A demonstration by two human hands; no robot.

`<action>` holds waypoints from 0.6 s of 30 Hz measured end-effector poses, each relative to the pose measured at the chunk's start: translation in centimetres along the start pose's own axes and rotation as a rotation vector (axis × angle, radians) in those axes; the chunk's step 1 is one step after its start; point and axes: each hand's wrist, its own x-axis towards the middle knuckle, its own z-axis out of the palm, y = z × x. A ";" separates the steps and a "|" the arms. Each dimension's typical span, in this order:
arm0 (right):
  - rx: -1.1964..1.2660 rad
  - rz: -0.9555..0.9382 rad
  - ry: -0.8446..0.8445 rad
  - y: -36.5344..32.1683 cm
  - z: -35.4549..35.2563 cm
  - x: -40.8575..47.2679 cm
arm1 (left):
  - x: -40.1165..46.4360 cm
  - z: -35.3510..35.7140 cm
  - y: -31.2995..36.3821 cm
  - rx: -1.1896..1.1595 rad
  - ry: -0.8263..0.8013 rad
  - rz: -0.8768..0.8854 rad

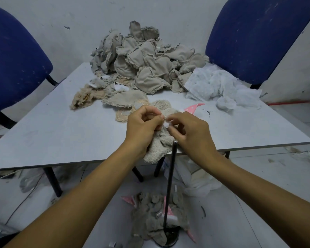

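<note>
The left hand is gripping a beige fleece, its fingers curled round the upper part of the cloth. The right hand is pinching a small white tag at the fleece's top edge, thumb and fingertips closed on it. The two hands are meeting there, knuckles almost touching. The fleece is hanging between them over the near edge of the table, its lower end dangling past the rim. A dark rod is standing upright just below the right hand, with its tip near the fleece. Round its base a heap of similar pieces is lying. On the table, beyond the hands, a pile of beige cloth is sitting against the wall, and white mesh is bunching at its right. A pink scrap is lying just past the right hand. Two blue chairs are flanking the table — one left, one right.
</note>
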 end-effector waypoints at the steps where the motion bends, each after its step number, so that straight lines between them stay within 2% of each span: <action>1: 0.006 0.003 0.007 0.0 -0.1 0.1 | 0.0 0.0 0.0 -0.001 -0.001 -0.001; 8: -0.056 0.003 -0.189 -0.2 -0.2 0.3 | 0.1 0.1 0.3 0.074 0.053 0.001; 11: 0.182 0.209 -0.121 -0.1 -1.1 0.8 | 0.3 0.7 0.4 0.475 0.012 0.043; 13: 0.209 0.311 -0.046 0.2 -1.3 1.1 | 0.5 0.8 0.4 0.724 -0.058 0.007; 15: -0.020 0.274 -0.040 0.5 -1.2 0.9 | 0.6 0.8 0.7 0.799 -0.113 -0.027; 18: -0.388 0.260 -0.231 0.8 -1.0 0.7 | 0.5 0.8 1.0 0.766 -0.142 -0.044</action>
